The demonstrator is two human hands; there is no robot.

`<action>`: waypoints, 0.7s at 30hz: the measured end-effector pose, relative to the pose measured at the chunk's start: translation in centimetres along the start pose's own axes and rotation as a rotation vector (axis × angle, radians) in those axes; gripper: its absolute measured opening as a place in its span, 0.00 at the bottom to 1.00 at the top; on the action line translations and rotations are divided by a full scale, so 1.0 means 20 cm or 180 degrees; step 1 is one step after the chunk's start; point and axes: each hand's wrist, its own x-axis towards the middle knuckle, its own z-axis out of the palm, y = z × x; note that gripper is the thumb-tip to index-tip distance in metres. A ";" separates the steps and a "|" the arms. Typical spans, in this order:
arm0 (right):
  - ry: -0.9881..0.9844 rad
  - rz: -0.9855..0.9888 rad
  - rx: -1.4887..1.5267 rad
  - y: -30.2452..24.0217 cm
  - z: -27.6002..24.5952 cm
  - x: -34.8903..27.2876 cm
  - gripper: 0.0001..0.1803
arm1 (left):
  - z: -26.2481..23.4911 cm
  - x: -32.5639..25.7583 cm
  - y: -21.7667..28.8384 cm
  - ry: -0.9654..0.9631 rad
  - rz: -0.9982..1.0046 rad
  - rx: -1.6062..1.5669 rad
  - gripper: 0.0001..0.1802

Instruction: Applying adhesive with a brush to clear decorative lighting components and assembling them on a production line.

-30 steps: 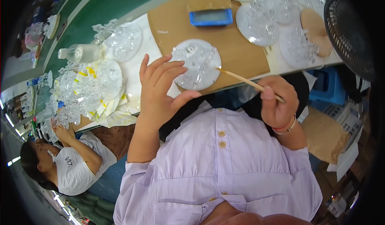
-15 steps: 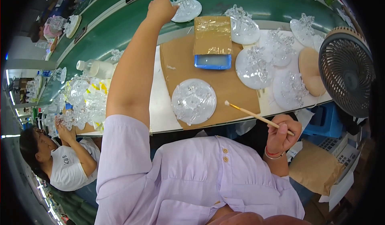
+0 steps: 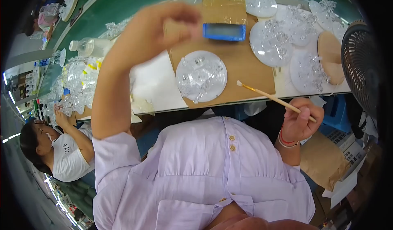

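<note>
My right hand (image 3: 301,121) grips the brush (image 3: 274,99) clear of the clear round plate (image 3: 201,76), apparently unbrushed, while my blurred left hand (image 3: 157,29) hovers raised, grip unclear.

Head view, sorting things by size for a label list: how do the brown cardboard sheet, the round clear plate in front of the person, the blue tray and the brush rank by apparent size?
1. Brown cardboard sheet
2. Round clear plate
3. Blue tray and brush: unsure; the brush is longer but far thinner, and nearer the camera.

One brush (image 3: 274,100), one blue tray (image 3: 224,31), one fan (image 3: 360,66), one bottle (image 3: 88,47)
</note>
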 end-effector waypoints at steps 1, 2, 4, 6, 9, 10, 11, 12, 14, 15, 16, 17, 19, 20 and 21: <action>0.0003 0.0032 -0.0018 0.00 0.00 0.00 0.06 | 0.02 -0.11 0.06 -0.0265 0.0080 0.0025 0.21; -0.0200 0.0070 -0.0225 0.00 0.00 0.00 0.05 | 0.05 -0.18 0.09 -0.0534 0.0179 0.0064 0.23; -0.0636 0.0119 -0.0432 -0.02 0.01 0.00 0.04 | 0.13 -0.32 0.13 -0.0571 0.0096 0.0161 0.25; -0.0888 0.0027 -0.0617 -0.01 0.04 -0.02 0.03 | 0.22 -0.43 0.12 -0.0530 0.0139 0.0186 0.25; -0.1311 -0.0305 -0.1001 0.00 0.10 -0.03 0.03 | 0.33 -0.52 0.11 -0.0272 -0.0018 0.0293 0.24; -0.1476 -0.0542 -0.1203 -0.01 0.11 -0.04 0.03 | 0.36 -0.54 0.11 -0.0145 -0.0190 0.0289 0.24; -0.1641 -0.0780 -0.1405 -0.01 0.13 -0.04 0.03 | 0.38 -0.56 0.11 -0.0018 -0.0362 0.0284 0.25; -0.1597 -0.0863 -0.1285 -0.01 0.16 -0.04 0.05 | 0.40 -0.56 0.11 -0.0014 -0.0357 0.0266 0.25; -0.1717 -0.0991 -0.1416 -0.01 0.19 -0.05 0.06 | 0.44 -0.57 0.11 0.0506 -0.0288 0.0186 0.19; -0.1828 -0.1125 -0.1522 -0.01 0.20 -0.06 0.08 | 0.45 -0.58 0.10 0.0515 -0.0286 0.0175 0.19; -0.1838 -0.1128 -0.1531 -0.01 0.21 -0.07 0.08 | 0.47 -0.59 0.09 0.0621 -0.0323 0.0152 0.17; -0.1916 -0.1121 -0.1438 -0.01 0.22 -0.09 0.08 | 0.48 -0.59 0.08 0.0727 -0.0362 0.0128 0.14; -0.2004 -0.1109 -0.1351 -0.03 0.24 -0.11 0.08 | 0.50 -0.60 0.07 0.0798 -0.0352 0.0122 0.14; -0.2105 -0.1137 -0.1241 -0.04 0.25 -0.11 0.08 | 0.51 -0.60 0.07 0.0862 -0.0343 0.0126 0.13; -0.2203 -0.1167 -0.1133 -0.05 0.27 -0.12 0.08 | 0.51 -0.60 0.06 0.0866 -0.0339 0.0118 0.13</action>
